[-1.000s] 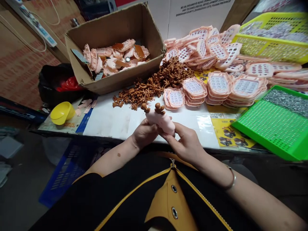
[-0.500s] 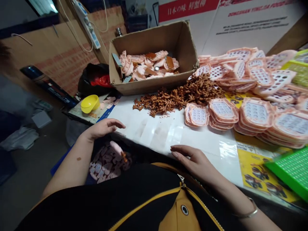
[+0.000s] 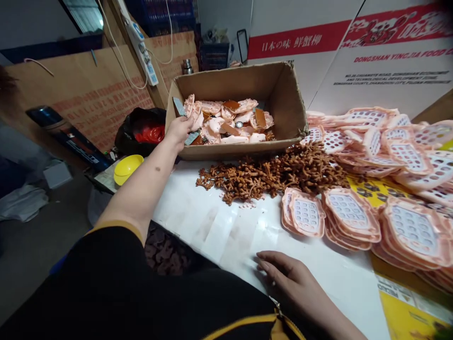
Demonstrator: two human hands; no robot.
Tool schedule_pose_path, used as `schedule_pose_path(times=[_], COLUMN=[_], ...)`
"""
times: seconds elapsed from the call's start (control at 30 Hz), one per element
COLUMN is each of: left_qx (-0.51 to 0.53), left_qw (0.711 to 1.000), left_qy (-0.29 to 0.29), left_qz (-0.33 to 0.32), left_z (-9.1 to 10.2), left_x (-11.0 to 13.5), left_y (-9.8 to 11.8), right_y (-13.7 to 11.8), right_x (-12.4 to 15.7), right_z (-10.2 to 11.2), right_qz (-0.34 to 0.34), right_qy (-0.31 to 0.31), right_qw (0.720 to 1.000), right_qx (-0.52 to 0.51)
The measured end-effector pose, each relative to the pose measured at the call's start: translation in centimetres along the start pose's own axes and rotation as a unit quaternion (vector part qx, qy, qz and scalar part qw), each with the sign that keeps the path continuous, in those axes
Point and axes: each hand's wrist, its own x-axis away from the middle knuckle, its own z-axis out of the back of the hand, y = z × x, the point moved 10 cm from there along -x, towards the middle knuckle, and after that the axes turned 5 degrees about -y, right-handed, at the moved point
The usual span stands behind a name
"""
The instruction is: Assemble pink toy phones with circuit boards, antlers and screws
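My left hand point(image 3: 180, 131) reaches over the front left of the cardboard box point(image 3: 244, 152), its fingers closed on a pink plastic piece point(image 3: 190, 105) at the edge of the heap. Part of the fingers is hidden among the pieces. Pink shell-like parts point(image 3: 214, 125), brown flat bits and a small round metal-rimmed part lie inside the box. My right hand point(image 3: 288, 274) hovers low at the table's front edge, fingers stretched out and holding nothing. Brown branching plastic parts point(image 3: 269, 174) are heaped in front of the box.
Stacked pink trays with round hollows point(image 3: 306, 217) line the right side, before a pile of pink perforated plates point(image 3: 371, 137). At left are a yellow bowl point(image 3: 128, 169), a dark flask point(image 3: 67, 137) and a black bag point(image 3: 141, 125). Dark-looking pieces point(image 3: 164, 250) lie below the table edge.
My left hand has moved from the table's front edge up into the box. The pink-and-brown piece in mid-air below it is out of sight. My right hand stays near the edge, open.
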Motion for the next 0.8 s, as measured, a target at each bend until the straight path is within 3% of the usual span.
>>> schedule_pose_path(times=[0.07, 0.17, 0.23, 0.3, 0.43, 0.5, 0.63, 0.7, 0.8], left_qx=[-0.097, -0.15, -0.164, -0.179, -0.132, -0.184, -0.364, -0.39, -0.356], left_qw=[0.994, 0.981, 0.977, 0.981, 0.989, 0.982, 0.931, 0.919, 0.93], left_qy=[0.048, 0.079, 0.064, 0.033, -0.003, 0.007, 0.019, 0.019, 0.044], left_qz=[-0.026, -0.097, -0.122, -0.066, -0.061, -0.047, -0.031, -0.05, -0.086], left_z=[0.1, -0.1, -0.6, -1.1, -2.0, -1.9, -1.5, -1.3, -0.2], left_x=[-3.1, -6.6, -9.2, -12.4, -16.0, -15.7, -12.0, -10.0, -8.0], left_y=[0.9, 2.7, 3.3, 2.1, 1.2, 1.1, 2.2, 3.2, 4.7], right_y=[0.1, 0.0, 0.0, 0.2, 0.6, 0.6, 0.5, 0.4, 0.4], right_x=[-0.4, -0.8, -0.9, -0.9, -1.0, -1.0, -0.9, -0.9, -0.9], right_z=[-0.1, 0.1, 0.3, 0.3, 0.3, 0.4, 0.5, 0.4, 0.4], right_qz=[-0.01, -0.018, -0.024, -0.031, -0.044, -0.05, -0.059, -0.051, -0.035], right_qy=[-0.013, -0.019, -0.019, -0.023, -0.032, -0.036, -0.039, -0.038, -0.031], right_qw=[1.0, 1.0, 1.0, 0.999, 0.998, 0.998, 0.997, 0.997, 0.998], right_qx=[-0.004, -0.004, -0.003, -0.003, -0.016, -0.024, -0.03, -0.034, -0.05])
